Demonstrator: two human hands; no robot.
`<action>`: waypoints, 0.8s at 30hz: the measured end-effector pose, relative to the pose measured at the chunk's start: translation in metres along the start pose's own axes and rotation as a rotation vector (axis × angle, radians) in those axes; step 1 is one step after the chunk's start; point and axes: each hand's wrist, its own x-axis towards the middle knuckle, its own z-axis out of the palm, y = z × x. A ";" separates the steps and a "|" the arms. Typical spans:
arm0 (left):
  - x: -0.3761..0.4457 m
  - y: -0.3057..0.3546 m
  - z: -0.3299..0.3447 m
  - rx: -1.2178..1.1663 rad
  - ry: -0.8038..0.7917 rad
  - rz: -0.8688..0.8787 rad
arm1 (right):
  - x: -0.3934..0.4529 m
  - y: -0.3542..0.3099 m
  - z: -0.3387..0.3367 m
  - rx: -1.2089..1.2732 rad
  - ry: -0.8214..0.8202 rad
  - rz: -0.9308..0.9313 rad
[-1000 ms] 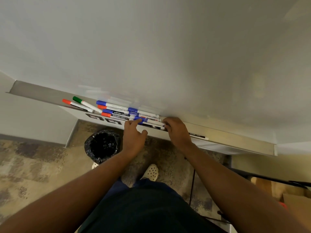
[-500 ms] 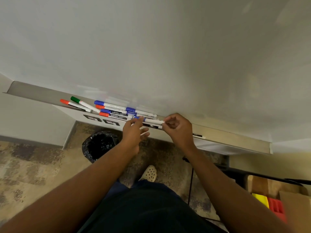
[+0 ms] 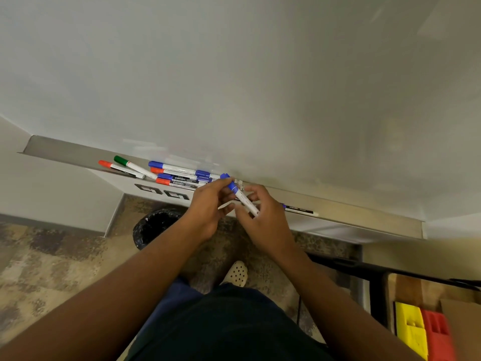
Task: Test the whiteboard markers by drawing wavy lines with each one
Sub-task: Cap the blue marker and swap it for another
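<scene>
Far to the left of your grip, an orange-capped marker point(image 3: 120, 169) and a green-capped marker point(image 3: 134, 166) lie crossed on the whiteboard's metal tray point(image 3: 65, 152). Nearer your grip, still on its left, a cluster of blue- and orange-capped markers point(image 3: 179, 175) lies lengthwise in the same tray, just touching one another, with the nearest caps hidden behind your fingers. Below that cluster, on the floor, stands a bin lined with a black bag point(image 3: 156, 225). Your left hand point(image 3: 208, 207) has its thumb and forefinger closed on the blue cap end of the blue-capped marker point(image 3: 240, 196), which sits tilted, cap up and toward the whiteboard point(image 3: 234, 74), white barrel slanting down to the right. Your right hand point(image 3: 263, 217) meets it from the other side, fingers curled round the lower barrel with the butt end showing between them. So both grips are clamped on this one marker, held just in front of the tray's edge and lifted clear of the others. Whether the cap is seated or partly pulled, you cannot tell from here. Just right of your right grip, one more marker with a black label point(image 3: 299, 209) lies alone in the tray. Farther right and lower, yellow and red plastic blocks point(image 3: 424, 332) sit at the corner.
</scene>
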 end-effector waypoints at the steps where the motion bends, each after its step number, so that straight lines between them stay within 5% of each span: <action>1: -0.002 -0.003 0.001 0.007 -0.013 0.001 | 0.004 -0.006 0.003 -0.047 -0.012 -0.014; 8: -0.007 -0.003 -0.007 -0.050 0.139 -0.070 | 0.013 -0.016 0.034 -0.379 -0.096 -0.051; 24: 0.004 0.002 -0.025 -0.232 0.239 -0.107 | 0.010 -0.022 0.057 -0.171 -0.208 0.042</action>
